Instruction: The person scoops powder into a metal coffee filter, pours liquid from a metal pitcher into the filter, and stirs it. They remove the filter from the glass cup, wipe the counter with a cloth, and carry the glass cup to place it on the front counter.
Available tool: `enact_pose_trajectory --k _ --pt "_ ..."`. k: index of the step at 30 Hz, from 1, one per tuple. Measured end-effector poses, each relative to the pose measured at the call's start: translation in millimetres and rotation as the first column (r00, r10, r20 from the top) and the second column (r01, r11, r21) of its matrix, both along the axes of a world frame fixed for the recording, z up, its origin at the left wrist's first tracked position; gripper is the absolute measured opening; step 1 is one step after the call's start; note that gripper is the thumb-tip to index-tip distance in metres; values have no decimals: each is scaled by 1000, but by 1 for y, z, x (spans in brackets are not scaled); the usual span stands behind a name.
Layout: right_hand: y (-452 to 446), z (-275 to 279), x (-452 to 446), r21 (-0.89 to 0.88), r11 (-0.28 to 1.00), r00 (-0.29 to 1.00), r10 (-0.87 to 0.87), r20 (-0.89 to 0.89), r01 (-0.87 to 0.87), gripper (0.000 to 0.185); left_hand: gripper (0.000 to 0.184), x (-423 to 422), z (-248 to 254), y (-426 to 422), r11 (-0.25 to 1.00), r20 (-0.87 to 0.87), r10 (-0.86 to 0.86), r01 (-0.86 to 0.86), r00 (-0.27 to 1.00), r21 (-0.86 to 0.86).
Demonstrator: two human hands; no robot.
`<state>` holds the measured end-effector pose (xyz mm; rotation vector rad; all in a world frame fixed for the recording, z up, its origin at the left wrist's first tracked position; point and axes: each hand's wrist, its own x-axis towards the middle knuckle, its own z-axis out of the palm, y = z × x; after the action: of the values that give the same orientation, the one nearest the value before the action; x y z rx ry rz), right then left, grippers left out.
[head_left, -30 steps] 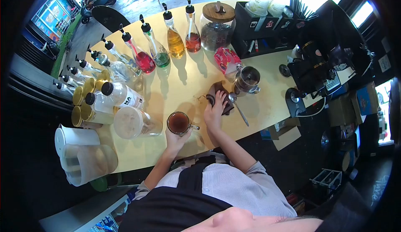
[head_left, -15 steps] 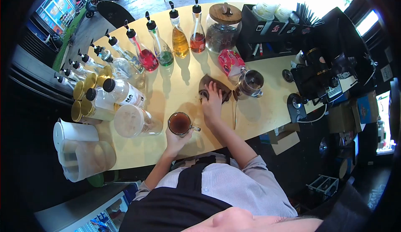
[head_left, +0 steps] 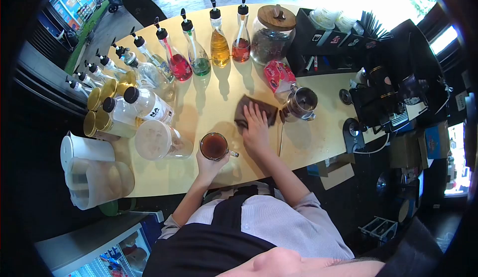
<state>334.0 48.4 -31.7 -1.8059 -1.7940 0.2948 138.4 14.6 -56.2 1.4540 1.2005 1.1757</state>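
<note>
My left hand (head_left: 211, 163) is wrapped round a glass mug (head_left: 214, 146) of reddish-brown drink. The mug stands upright near the counter's front edge, its handle pointing right. My right hand (head_left: 256, 130) lies on a dark brown cloth (head_left: 259, 108) with its fingers stretched out and apart, pressing it to the counter. Part of the cloth is hidden beneath the palm. Just right of the cloth lies a long thin spoon (head_left: 281, 136). Beyond it stands a glass pot with a metal rim (head_left: 302, 102), dark inside, and behind that a pink packet (head_left: 279, 76).
Pump-topped syrup bottles (head_left: 180, 68) curve along the back and left of the counter (head_left: 204, 112). A lidded jar (head_left: 164, 140) stands left of the mug, near clear plastic pitchers (head_left: 102, 180). A wooden-lidded glass jar (head_left: 273, 40), a black organiser (head_left: 318, 40) and a black coffee machine (head_left: 381, 97) stand right.
The cloth has spread flatter under my right hand, and its fingers lie straighter on it. My left hand and the mug stay in place. The view has shifted slightly.
</note>
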Motion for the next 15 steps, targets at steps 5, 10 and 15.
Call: enact_pose_trajectory --k 5,10,15 --pt "43 -20 -8 25 984 983 177 47 -178 69 51 1 0 0 999 19 -19 19 1000 27" --pt "-14 -7 9 -77 865 866 499 36 -495 69 53 -4 17 -7 1000 -38 -11 12 999 15" --pt "-62 4 26 -168 875 890 456 -28 -454 73 60 -13 14 -13 999 -32 -37 37 999 24"
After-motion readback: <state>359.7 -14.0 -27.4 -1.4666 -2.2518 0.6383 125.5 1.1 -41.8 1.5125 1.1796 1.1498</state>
